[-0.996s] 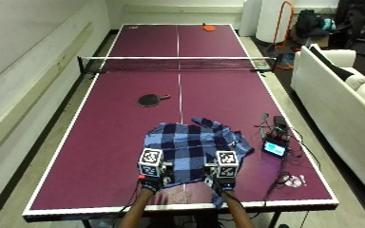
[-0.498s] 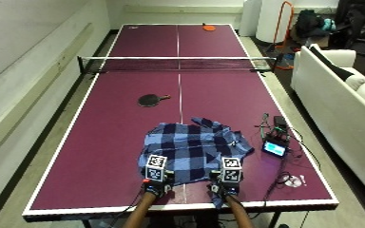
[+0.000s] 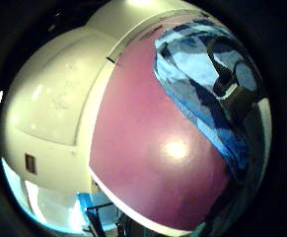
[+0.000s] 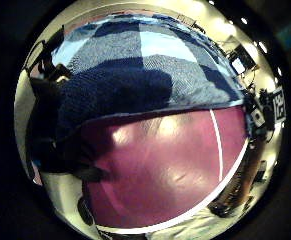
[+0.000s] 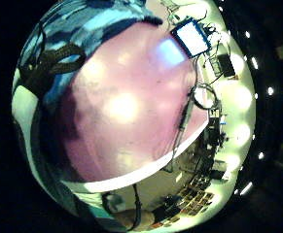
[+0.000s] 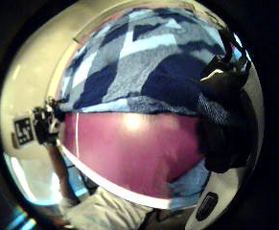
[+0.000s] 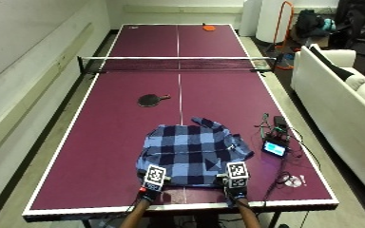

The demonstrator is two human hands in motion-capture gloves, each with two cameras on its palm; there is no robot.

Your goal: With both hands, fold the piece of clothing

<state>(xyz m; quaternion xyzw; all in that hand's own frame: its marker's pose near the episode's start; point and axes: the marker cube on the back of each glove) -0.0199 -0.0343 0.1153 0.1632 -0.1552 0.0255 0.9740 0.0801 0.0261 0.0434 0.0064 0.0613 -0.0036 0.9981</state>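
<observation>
A blue plaid shirt [image 7: 192,151] lies spread on the purple table-tennis table [image 7: 106,142], close to its near end. My left hand [image 7: 151,183] holds the shirt's near hem at its left corner, and my right hand [image 7: 236,179] holds the hem at the right corner. In the left thumb side palm view, dark fingers [image 4: 47,107] curl around the cloth edge [image 4: 150,107]. The right thumb side palm view shows the shirt [image 6: 144,72] draped over gloved fingers [image 6: 223,120]. Bare table shows between the hem and the near white line [image 7: 182,206].
A black paddle [image 7: 151,99] lies mid-table beyond the shirt. The net [image 7: 177,64] crosses the table, and an orange paddle [image 7: 207,27] sits at the far end. A small lit device [image 7: 275,148] with cables lies right of the shirt, near the right edge. A white sofa [image 7: 347,109] stands to the right.
Both hands have drawn back toward the near table edge and spread a little apart, pulling the shirt's near hem with them so the cloth lies flatter.
</observation>
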